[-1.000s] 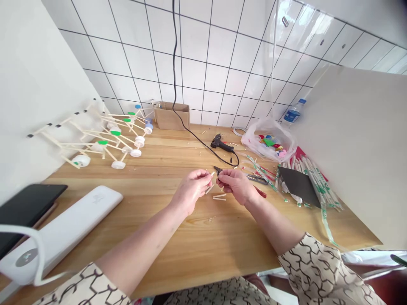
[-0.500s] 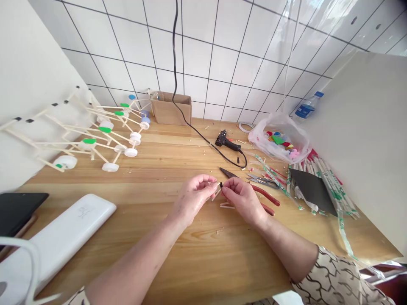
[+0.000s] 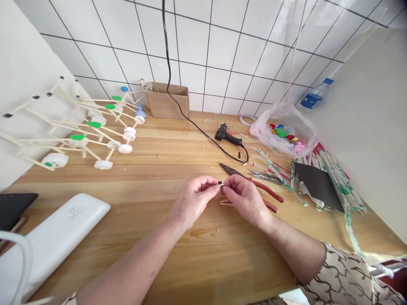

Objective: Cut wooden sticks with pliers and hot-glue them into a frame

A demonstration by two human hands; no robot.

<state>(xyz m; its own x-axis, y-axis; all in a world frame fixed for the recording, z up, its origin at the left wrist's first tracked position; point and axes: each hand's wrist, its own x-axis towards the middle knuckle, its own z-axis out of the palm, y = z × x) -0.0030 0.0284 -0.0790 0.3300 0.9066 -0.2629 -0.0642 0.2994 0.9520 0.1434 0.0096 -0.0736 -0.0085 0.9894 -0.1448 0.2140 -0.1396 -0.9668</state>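
My left hand (image 3: 194, 199) is closed in a pinch above the wooden table, with a small black piece (image 3: 219, 182) at its fingertips. Against that piece shows the pale tip of a thin stick (image 3: 221, 185), between the fingertips of both hands. My right hand (image 3: 246, 198) is also pinched closed on this tiny work, its thumb and forefinger almost touching the left fingers. Most of the stick is hidden by the fingers. Short pale sticks (image 3: 226, 203) lie under the right hand. Pliers with red handles (image 3: 265, 188) lie partly behind that hand.
Stick-built frames with white wheels (image 3: 103, 164) stand at left. A cardboard box (image 3: 168, 101), a black glue gun (image 3: 227, 134) and its cord are behind. To the right are snips (image 3: 265, 176), a bag of coloured caps (image 3: 282, 131) and black sheet (image 3: 318, 186). A white power bank (image 3: 73, 220) lies front left.
The black piece has gone from upright at my right fingertips to lying flatter at my left fingertips. Both hands stay close together. The view has shifted slightly.
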